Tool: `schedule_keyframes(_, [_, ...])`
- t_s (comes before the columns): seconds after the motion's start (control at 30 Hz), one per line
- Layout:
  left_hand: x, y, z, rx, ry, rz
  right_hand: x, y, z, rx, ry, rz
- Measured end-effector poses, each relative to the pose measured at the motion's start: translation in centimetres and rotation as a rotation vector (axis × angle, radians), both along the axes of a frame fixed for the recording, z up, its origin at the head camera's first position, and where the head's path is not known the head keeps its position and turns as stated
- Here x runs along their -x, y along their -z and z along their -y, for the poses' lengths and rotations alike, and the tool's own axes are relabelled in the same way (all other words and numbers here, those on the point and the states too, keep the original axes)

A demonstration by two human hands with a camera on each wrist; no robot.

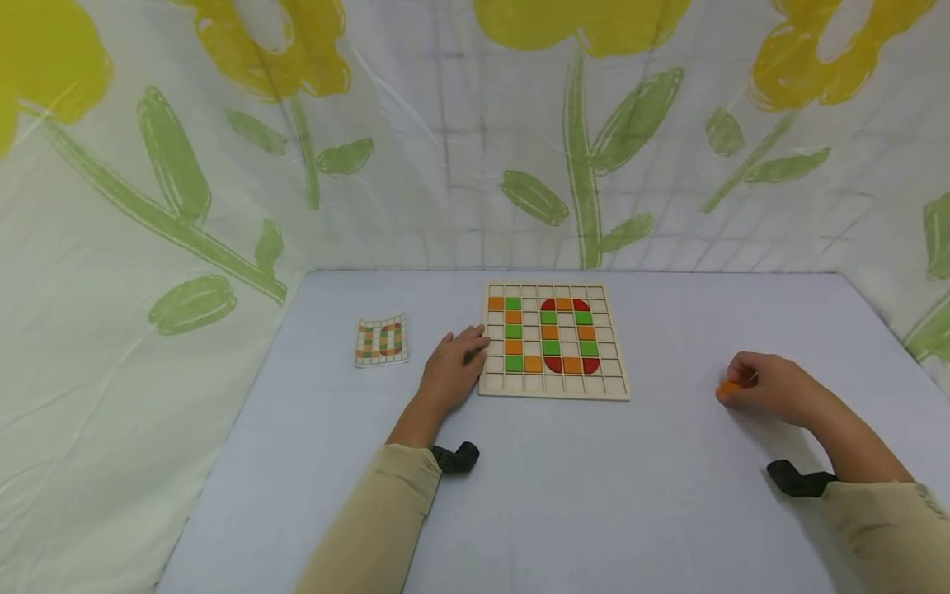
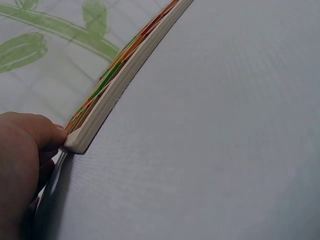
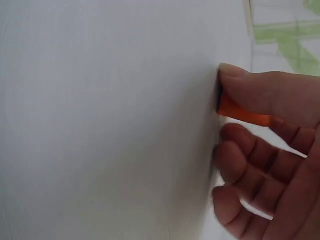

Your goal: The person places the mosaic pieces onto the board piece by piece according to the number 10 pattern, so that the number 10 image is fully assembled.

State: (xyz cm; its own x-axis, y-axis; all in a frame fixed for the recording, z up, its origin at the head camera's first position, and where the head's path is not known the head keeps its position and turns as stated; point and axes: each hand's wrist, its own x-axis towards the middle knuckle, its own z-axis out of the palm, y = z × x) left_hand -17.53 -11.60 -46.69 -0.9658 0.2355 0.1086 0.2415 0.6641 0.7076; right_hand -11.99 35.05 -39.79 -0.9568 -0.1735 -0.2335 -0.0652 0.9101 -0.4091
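A square wooden grid board lies on the table, with green, orange and red tiles filling some of its cells in shapes like a 1 and a 0. My left hand rests at the board's left edge, fingers loosely extended and touching it. In the left wrist view the thumb meets the near corner of the board. Well to the right of the board, my right hand pinches an orange tile between thumb and fingers, low at the tabletop. The fingers partly hide the tile.
Left of the board lies a small printed card with a similar coloured grid pattern. A white table carries everything. Behind it hangs a pale curtain painted with yellow flowers and green leaves.
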Motion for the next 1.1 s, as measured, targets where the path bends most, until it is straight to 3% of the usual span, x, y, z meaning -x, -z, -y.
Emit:
schedule_keyframes(0.23, [0.0, 0.1, 0.0, -0.008, 0.001, 0.002, 1.7, 0.6, 4.8, 0.066, -0.059, -0.065])
schedule_keyframes(0.47, [0.0, -0.1, -0.1, -0.017, 0.000, 0.003, 4.2, -0.6, 13.8, 0.185, -0.105, -0.055])
schedule_keyframes(0.73, [0.1, 0.1, 0.1, -0.017, 0.001, -0.014, 6.1, -0.1, 24.3, 0.284, -0.202, -0.091])
schedule_keyframes(0.9, [0.0, -0.1, 0.1, -0.008, 0.001, -0.020, 7.0, 0.8, 27.9, 0.252, -0.215, -0.088])
schedule_keyframes(1.1, [0.1, 0.0, 0.0, -0.002, 0.000, -0.021, 7.5, 1.7, 29.5, 0.144, -0.189, -0.075])
